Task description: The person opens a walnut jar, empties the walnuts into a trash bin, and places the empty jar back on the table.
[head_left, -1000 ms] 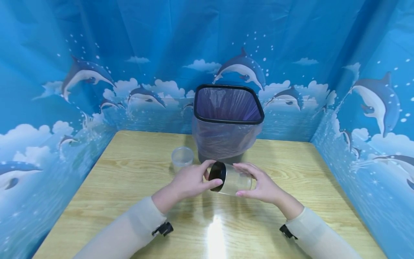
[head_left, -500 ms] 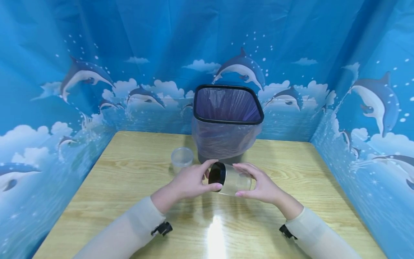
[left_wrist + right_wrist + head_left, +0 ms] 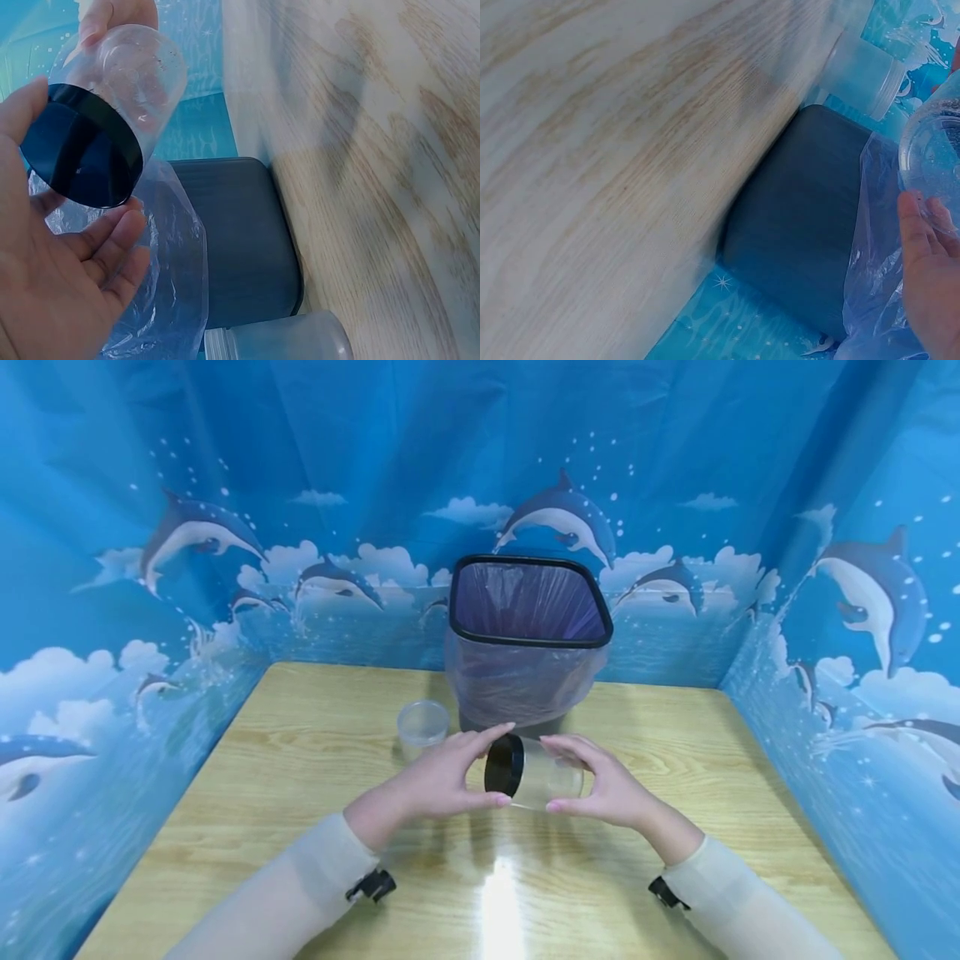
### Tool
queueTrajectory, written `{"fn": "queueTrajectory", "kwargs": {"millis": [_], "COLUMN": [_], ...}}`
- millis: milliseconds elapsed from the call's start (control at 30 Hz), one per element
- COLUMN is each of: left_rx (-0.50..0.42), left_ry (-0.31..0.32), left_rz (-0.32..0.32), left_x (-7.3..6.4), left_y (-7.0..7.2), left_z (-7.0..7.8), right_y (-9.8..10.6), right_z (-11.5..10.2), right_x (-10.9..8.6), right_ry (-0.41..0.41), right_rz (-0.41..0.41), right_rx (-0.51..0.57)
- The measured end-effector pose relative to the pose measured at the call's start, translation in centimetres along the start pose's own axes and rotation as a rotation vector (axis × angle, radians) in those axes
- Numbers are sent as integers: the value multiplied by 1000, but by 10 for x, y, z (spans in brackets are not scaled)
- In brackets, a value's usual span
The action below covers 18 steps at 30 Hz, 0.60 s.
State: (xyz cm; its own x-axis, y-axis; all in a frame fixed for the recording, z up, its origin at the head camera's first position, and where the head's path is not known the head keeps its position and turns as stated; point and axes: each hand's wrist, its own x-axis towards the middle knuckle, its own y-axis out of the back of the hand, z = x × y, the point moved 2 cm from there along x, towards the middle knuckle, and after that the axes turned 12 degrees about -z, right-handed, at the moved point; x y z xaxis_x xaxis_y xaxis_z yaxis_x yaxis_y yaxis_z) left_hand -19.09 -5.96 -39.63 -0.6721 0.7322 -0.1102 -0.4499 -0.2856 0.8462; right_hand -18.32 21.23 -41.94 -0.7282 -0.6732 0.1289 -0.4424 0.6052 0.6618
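A clear plastic jar (image 3: pixel 542 774) lies sideways in the air above the table, its black lid (image 3: pixel 504 766) facing left. My right hand (image 3: pixel 611 787) grips the jar round its base end, thumb below and fingers above. Around the lid, my left hand (image 3: pixel 442 777) is spread with fairly straight fingers. In the left wrist view, the left thumb lies at one edge of the black lid (image 3: pixel 82 150) and a fingertip lies near its lower edge. Whether they press on it I cannot tell. The right wrist view shows only the base of the jar (image 3: pixel 934 154) beside the right fingers.
Just behind the hands stands a dark trash bin (image 3: pixel 531 643) lined with a translucent purplish bag (image 3: pixel 525 685). A clear, open-topped plastic container (image 3: pixel 422 724) stands left of it on the wooden table (image 3: pixel 315 760). Blue dolphin-print curtains (image 3: pixel 337 460) enclose the back and sides.
My left fingers have loosened and straightened round the lid, with the thumb and index finger further apart. The right hand and the jar have hardly moved.
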Motion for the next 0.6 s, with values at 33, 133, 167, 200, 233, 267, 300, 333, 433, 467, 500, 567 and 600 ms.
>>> {"fn": "queueTrajectory", "kwargs": {"millis": [33,133,167,200,233,267,300,333,433,467,500,567,600], "left_rx": [7,21,24,28,32,37,45,53,81,86,93,102,103], "left_ry": [-9,-39,-47,-53,-60,-64,-66,-73,-97,-109,-120,-140,-149], "left_rz": [-2,-3,-3,-2,1,3,5,11,31,40,48,60,65], "left_x": [0,-1,-1,-1,-2,-2,-2,-2,-1,-1,-1,0,0], "left_y": [0,1,1,1,1,1,1,1,0,0,0,0,-1], "left_z": [0,-1,0,0,0,0,0,0,0,0,0,0,-1], "right_y": [0,0,0,0,0,0,0,0,0,0,0,1,1], "right_z": [0,0,0,0,0,0,0,0,0,0,1,2,2], "right_x": [0,1,1,1,0,0,0,0,0,0,0,0,0], "right_ry": [-3,-5,-5,-3,-3,-3,-5,-7,-17,-19,-20,-17,-13], "right_rz": [-1,0,1,3,4,4,4,4,1,0,1,4,6], "right_rx": [-1,-2,-1,-1,1,3,6,9,18,19,20,17,16]}}
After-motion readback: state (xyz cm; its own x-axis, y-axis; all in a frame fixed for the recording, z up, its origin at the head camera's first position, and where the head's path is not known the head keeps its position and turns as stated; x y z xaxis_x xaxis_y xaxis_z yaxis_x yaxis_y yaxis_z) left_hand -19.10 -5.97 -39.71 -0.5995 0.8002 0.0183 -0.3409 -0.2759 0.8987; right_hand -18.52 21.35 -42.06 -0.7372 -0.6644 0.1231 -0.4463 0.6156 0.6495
